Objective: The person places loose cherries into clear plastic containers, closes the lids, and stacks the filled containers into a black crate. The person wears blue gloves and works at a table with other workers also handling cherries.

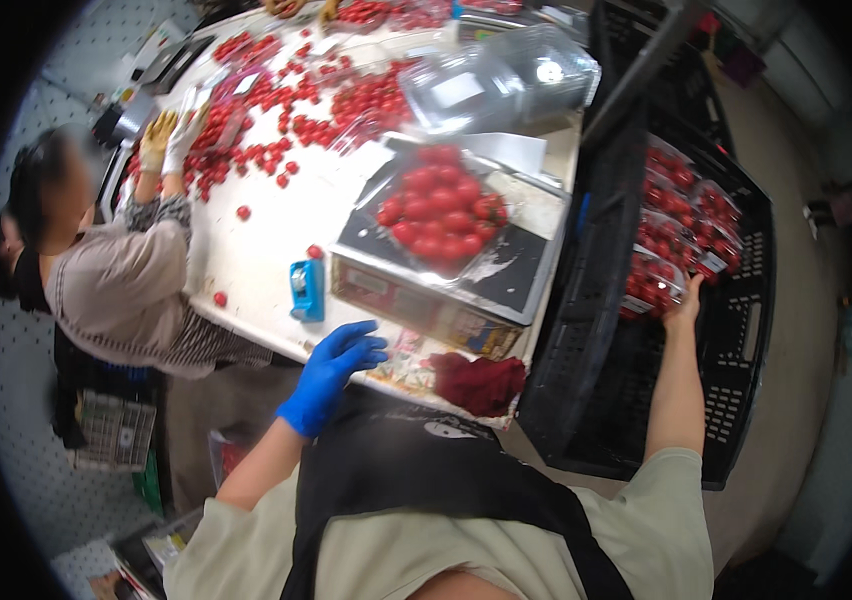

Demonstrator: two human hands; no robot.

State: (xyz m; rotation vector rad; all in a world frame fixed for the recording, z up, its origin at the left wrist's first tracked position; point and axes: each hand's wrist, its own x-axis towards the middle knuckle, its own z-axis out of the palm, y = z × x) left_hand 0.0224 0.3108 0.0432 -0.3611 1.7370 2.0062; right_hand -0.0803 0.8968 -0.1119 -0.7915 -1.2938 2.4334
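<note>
My left hand point(336, 375), in a blue glove, hovers at the table's near edge with fingers apart and nothing in it. My right hand point(687, 304), bare, is on a clear plastic pack of cherry tomatoes point(649, 283) in a black plastic crate point(752, 322) at the right; its fingertips are partly hidden. Several more packs lie in that crate. On the table, a filled clear clamshell of cherry tomatoes point(441, 214) rests on a dark-topped scale or box point(512, 281). A blue tape dispenser point(307, 291) stands left of it. A dark red cloth point(478, 384) lies at the near edge.
Loose cherry tomatoes point(276, 157) spread over the white table point(246, 247). Empty clear clamshells point(501, 79) are stacked at the back right, near a metal post point(640, 64). A co-worker point(126, 277) at the left reaches gloved hands point(171, 142) into the tomatoes.
</note>
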